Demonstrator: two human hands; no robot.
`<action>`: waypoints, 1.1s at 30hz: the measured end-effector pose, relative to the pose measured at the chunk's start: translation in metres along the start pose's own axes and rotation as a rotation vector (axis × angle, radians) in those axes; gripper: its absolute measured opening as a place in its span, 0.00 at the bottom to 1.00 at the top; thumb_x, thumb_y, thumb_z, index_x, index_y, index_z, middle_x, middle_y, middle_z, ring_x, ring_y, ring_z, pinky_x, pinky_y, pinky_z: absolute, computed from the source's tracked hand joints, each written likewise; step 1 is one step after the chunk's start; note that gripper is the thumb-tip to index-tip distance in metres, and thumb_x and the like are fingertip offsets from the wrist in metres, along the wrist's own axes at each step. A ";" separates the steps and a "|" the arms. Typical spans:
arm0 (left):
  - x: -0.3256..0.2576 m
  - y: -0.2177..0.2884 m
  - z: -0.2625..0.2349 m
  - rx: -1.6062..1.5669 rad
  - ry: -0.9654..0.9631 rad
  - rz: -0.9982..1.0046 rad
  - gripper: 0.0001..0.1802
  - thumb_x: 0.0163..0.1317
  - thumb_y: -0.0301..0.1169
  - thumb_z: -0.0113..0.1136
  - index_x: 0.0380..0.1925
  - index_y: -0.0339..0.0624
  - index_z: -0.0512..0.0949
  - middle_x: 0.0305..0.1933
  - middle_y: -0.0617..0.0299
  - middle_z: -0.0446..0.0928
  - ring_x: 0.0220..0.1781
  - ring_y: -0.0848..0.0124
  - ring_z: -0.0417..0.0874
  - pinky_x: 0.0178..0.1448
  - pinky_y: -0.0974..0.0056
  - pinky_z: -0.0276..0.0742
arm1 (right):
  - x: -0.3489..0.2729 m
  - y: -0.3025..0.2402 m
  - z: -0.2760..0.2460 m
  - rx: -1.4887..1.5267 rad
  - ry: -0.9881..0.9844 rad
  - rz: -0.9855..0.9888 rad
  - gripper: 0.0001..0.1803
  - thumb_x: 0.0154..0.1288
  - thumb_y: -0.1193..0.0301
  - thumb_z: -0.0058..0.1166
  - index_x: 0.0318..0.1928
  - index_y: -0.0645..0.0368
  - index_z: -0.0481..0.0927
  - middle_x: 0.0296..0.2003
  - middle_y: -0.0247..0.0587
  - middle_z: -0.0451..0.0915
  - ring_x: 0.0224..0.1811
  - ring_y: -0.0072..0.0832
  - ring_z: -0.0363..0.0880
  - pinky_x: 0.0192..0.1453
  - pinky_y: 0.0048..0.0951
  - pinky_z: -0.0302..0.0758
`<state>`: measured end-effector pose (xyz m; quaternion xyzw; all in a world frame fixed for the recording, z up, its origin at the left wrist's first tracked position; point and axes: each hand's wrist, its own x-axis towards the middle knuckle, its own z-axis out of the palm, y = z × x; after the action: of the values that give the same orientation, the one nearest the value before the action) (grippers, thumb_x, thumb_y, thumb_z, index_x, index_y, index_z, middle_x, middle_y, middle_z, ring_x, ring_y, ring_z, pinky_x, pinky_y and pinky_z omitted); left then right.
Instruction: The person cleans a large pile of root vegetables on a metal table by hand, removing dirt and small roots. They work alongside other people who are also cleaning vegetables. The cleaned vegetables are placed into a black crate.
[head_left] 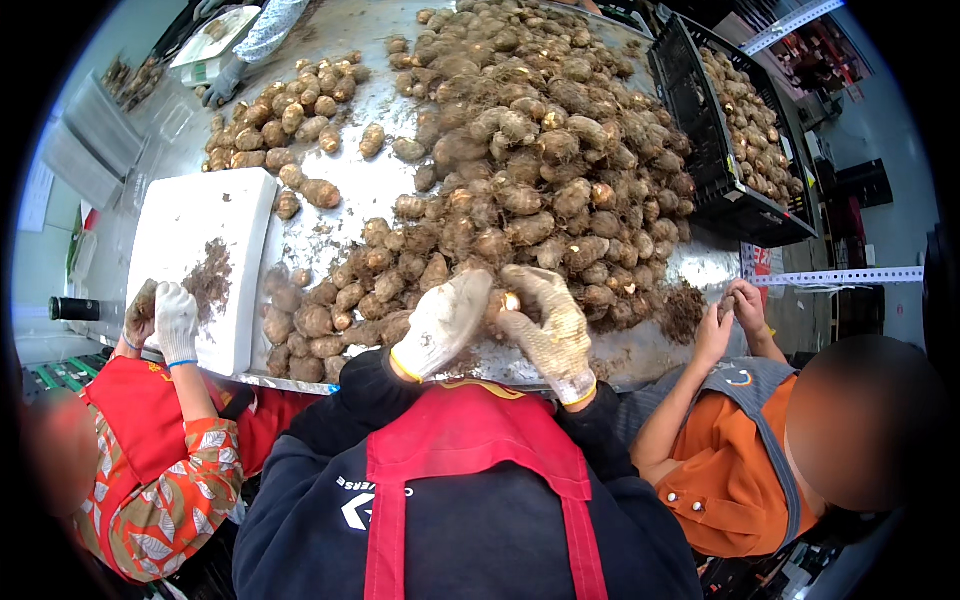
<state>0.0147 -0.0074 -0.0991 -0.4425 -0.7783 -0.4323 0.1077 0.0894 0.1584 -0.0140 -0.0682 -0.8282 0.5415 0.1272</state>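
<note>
In front of my chest, at the near edge of a big heap of brown, hairy taro roots [560, 190], my two gloved hands meet. A small taro root [509, 302] with a pale end shows between them. My left hand [447, 318], in a white glove, closes on its left side. From the right, my right hand [553, 330], in a yellowish, soiled glove, curls its thumb and fingers round it. The gloves hide most of this root. Loose taro roots lie just beyond and left of my hands on the metal table [345, 195].
A white board [200, 265] with dirt stands at the left. A black crate [740, 150] of taro roots sits at the far right. People work on both sides, and a gloved hand [224, 82] reaches in at the far left near a scale [212, 45].
</note>
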 end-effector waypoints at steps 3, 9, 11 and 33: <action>0.021 0.026 -0.024 0.281 -0.123 -0.010 0.13 0.66 0.31 0.51 0.47 0.37 0.76 0.39 0.54 0.80 0.29 0.58 0.82 0.31 0.57 0.79 | -0.005 0.002 0.010 -0.001 -0.003 0.083 0.15 0.60 0.74 0.63 0.49 0.62 0.83 0.46 0.47 0.81 0.45 0.33 0.82 0.49 0.29 0.79; 0.051 0.051 -0.034 0.270 -0.650 -0.393 0.05 0.61 0.32 0.54 0.35 0.45 0.76 0.23 0.58 0.77 0.23 0.60 0.84 0.24 0.55 0.76 | 0.003 -0.004 0.007 0.176 -0.058 0.534 0.10 0.68 0.70 0.58 0.42 0.66 0.81 0.35 0.38 0.82 0.37 0.24 0.81 0.41 0.27 0.77; 0.031 0.045 -0.025 0.139 -0.565 -0.331 0.06 0.63 0.28 0.51 0.36 0.42 0.77 0.22 0.58 0.78 0.26 0.58 0.83 0.26 0.56 0.75 | 0.004 0.021 0.007 0.153 -0.129 0.419 0.13 0.70 0.67 0.55 0.43 0.65 0.81 0.31 0.39 0.82 0.36 0.26 0.81 0.39 0.30 0.75; 0.041 0.031 -0.035 -0.614 -0.357 -0.918 0.19 0.70 0.35 0.53 0.57 0.40 0.73 0.36 0.58 0.79 0.39 0.66 0.83 0.44 0.63 0.80 | -0.023 0.028 -0.011 0.745 -0.080 0.397 0.27 0.74 0.56 0.48 0.63 0.64 0.71 0.53 0.40 0.80 0.46 0.21 0.79 0.43 0.21 0.78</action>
<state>0.0076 -0.0025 -0.0380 -0.1366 -0.7356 -0.5593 -0.3569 0.1137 0.1737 -0.0389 -0.1548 -0.5510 0.8200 0.0042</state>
